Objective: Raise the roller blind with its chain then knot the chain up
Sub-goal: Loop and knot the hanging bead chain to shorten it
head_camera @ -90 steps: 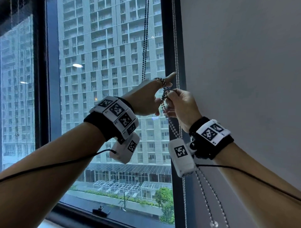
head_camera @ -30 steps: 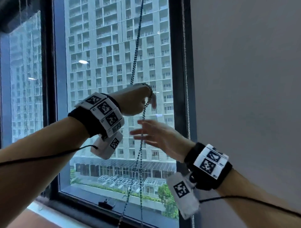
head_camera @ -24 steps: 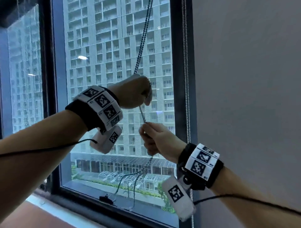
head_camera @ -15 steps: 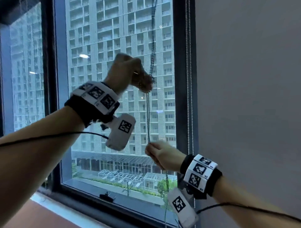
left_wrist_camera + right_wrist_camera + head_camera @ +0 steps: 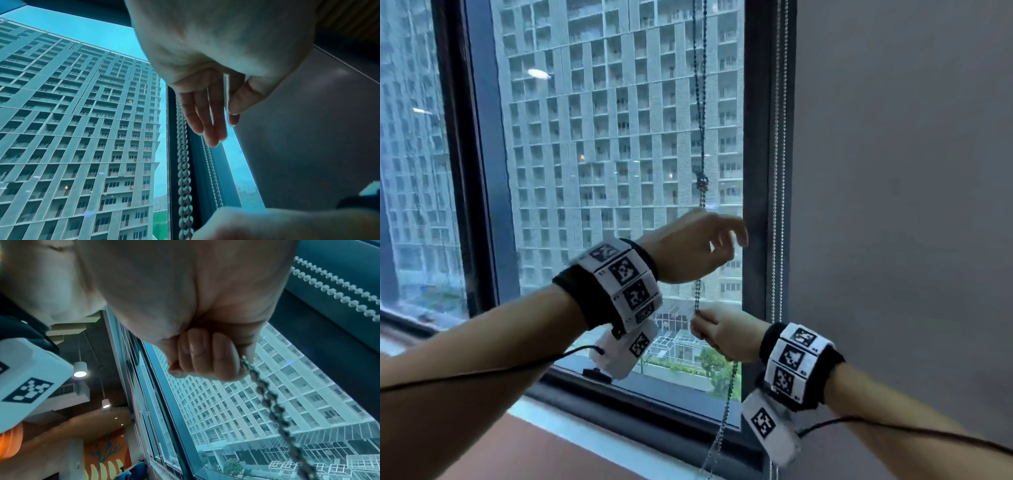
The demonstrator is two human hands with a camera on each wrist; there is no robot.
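The dark bead chain (image 5: 700, 102) hangs down in front of the window glass, with a tight knot (image 5: 702, 183) in it above both hands. My left hand (image 5: 726, 240) hovers just below the knot, fingers loose and apart; in the left wrist view its fingers (image 5: 211, 123) are straight and hold nothing, with the chain (image 5: 183, 170) beside them. Lower down, my right hand (image 5: 698, 317) pinches the chain. The right wrist view shows its curled fingers (image 5: 205, 363) gripping the chain (image 5: 273, 405), and the loose tail (image 5: 722, 421) dangles below.
A second, white bead chain (image 5: 777, 171) runs down along the dark window frame (image 5: 755, 137), close to the right of my hands. A grey panel (image 5: 893, 171) fills the right side. The sill (image 5: 619, 404) lies below with a small black object (image 5: 595, 373) on it.
My left hand has let go of the knotted part and dropped below it, so the knot now hangs free. My right hand still grips the chain lower down.
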